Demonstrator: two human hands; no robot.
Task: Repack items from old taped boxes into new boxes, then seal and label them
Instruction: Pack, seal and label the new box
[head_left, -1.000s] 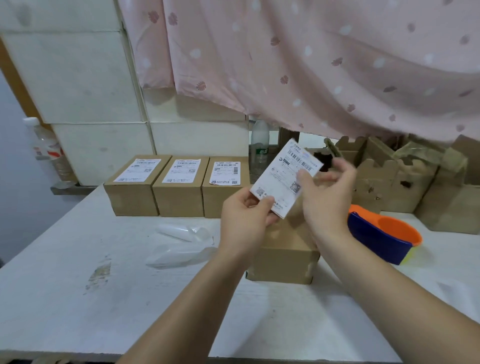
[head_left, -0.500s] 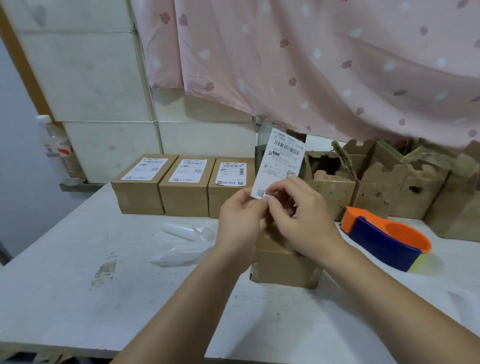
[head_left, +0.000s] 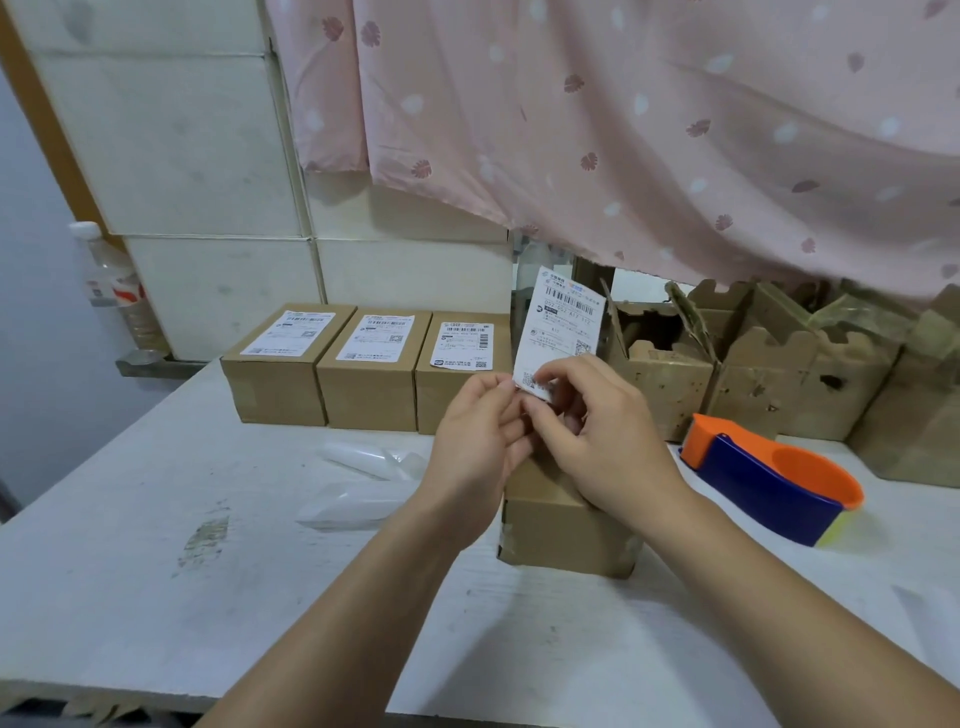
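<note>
A white shipping label (head_left: 563, 330) stands upright in front of me, above a small sealed cardboard box (head_left: 563, 525) on the white table (head_left: 208, 597). My left hand (head_left: 475, 441) pinches the label's lower left corner. My right hand (head_left: 597, 426) pinches the bottom edge beside it, where a bit of the paper is curled away. Three sealed, labelled boxes (head_left: 371, 364) stand in a row at the back. Old worn boxes (head_left: 748, 369) with open flaps line the back right.
An orange and blue tape dispenser (head_left: 769, 483) lies right of the small box. Clear plastic bags (head_left: 363, 483) lie to its left. A plastic bottle (head_left: 111, 291) stands on a ledge at the far left. A pink curtain (head_left: 623, 130) hangs over the back.
The label went from tilted to upright. My right hand came down from its right edge to the bottom edge beside my left hand, and that edge now curls away.
</note>
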